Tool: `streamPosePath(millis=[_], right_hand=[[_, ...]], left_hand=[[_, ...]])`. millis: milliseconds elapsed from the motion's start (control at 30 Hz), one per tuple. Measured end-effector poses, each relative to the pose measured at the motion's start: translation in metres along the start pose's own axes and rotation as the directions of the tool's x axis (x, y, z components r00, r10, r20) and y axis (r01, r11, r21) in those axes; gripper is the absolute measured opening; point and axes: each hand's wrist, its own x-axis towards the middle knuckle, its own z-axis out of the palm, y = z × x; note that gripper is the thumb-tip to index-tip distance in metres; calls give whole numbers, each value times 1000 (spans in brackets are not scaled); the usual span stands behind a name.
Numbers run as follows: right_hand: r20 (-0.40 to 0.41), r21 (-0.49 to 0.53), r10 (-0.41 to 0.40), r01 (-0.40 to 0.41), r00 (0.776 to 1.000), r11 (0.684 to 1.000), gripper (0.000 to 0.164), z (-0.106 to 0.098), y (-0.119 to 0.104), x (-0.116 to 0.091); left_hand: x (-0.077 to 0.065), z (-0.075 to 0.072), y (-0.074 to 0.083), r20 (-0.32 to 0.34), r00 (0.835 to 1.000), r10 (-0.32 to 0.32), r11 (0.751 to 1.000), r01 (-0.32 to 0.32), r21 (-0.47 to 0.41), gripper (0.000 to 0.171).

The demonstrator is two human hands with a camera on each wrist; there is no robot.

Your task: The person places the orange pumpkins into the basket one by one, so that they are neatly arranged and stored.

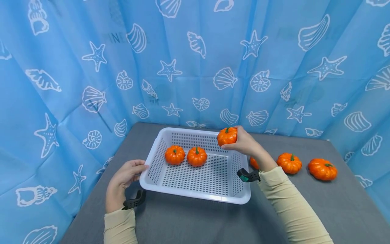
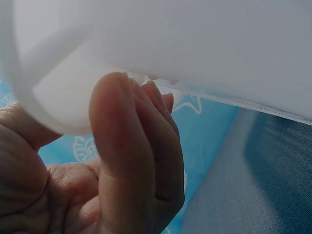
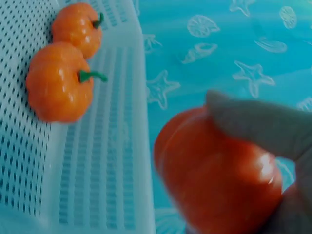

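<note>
My right hand (image 1: 245, 141) grips a small orange pumpkin (image 1: 226, 136) with a green stem, up over the far right corner of the white perforated basket (image 1: 195, 198). In the right wrist view the held pumpkin (image 3: 219, 170) fills the lower right, thumb and fingers around it. Two more pumpkins sit side by side inside the basket, a left one (image 1: 175, 155) and a right one (image 1: 196, 156). At the basket's left end my left hand (image 1: 129, 172) holds the rim. From the left wrist view, its curled fingers (image 2: 124, 146) lie under the rim's edge.
To the right of the basket, one pumpkin (image 1: 289, 163) and another (image 1: 323, 169) lie on the grey table (image 1: 195, 223). A third pumpkin (image 1: 254, 163) is partly hidden behind my right forearm. A blue curtain (image 1: 195, 67) with white shell prints hangs behind the table.
</note>
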Motion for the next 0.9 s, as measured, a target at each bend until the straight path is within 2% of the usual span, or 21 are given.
streamPosePath(millis=[167, 267, 400, 500, 700, 900], right_hand=[[47, -92, 111, -106, 993, 990, 91, 20, -9, 19], [59, -156, 148, -137, 987, 978, 92, 33, -8, 26], [70, -194, 160, -143, 985, 971, 67, 47, -3, 32], [70, -211, 182, -164, 981, 964, 57, 56, 0, 35], [62, -239, 245, -224, 968, 945, 70, 67, 5, 39], [65, -240, 273, -250, 960, 938, 68, 74, 10, 42]], left_hand=[[0, -1, 0, -14, 1000, 0, 1000, 0, 7, 43], [0, 0, -1, -19, 1000, -2, 1000, 2, 12, 43], [0, 1, -1, -19, 1000, 0, 1000, 0, 10, 43], [-1, 2, -1, -22, 1000, -1, 1000, 1, -1, 42], [-2, 2, 0, -27, 1000, -2, 1000, 2, -10, 40], [-1, 2, -1, -23, 1000, 1, 1000, -1, 0, 41]])
